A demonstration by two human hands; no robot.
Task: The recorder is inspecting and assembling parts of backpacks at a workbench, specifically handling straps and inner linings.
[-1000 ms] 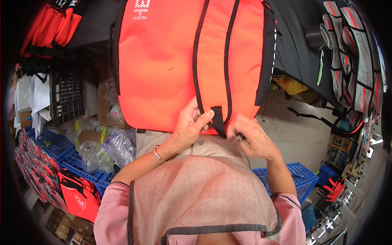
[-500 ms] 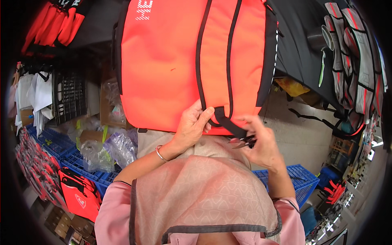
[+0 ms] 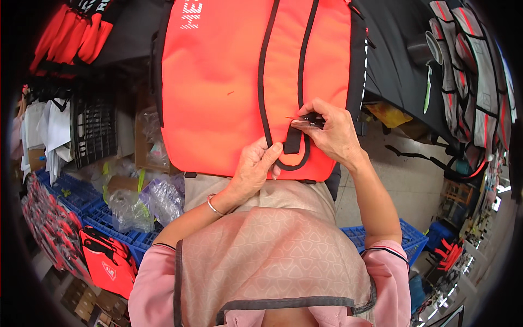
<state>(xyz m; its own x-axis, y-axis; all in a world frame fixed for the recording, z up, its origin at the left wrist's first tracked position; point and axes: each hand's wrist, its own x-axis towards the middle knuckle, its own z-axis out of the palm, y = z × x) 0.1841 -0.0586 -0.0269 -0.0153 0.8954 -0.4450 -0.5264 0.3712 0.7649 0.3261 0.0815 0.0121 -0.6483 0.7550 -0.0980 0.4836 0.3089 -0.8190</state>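
Currently, the left hand (image 3: 256,163) pinches the orange strap (image 3: 286,71) near its lower end; the right hand (image 3: 336,133) grips a small dark tool (image 3: 310,123), perhaps snips, at the black webbing (image 3: 292,143). The red bag (image 3: 215,103) fills the upper centre of the frame. Holding the strap flat and angling the tool away from the bag seems wisest.

Bench (image 3: 396,68): creased black covering, ahead of me.
Floor (image 3: 409,191): pale tiles with thin joints, off the bench's near right edge.
Storage: black crate (image 3: 98,128) near the bench's left end; blue crates (image 3: 68,192) low on my left, another blue crate (image 3: 412,237) right.
Light: small bright patches (image 3: 497,204) far right; I can't tell windows from lamps.
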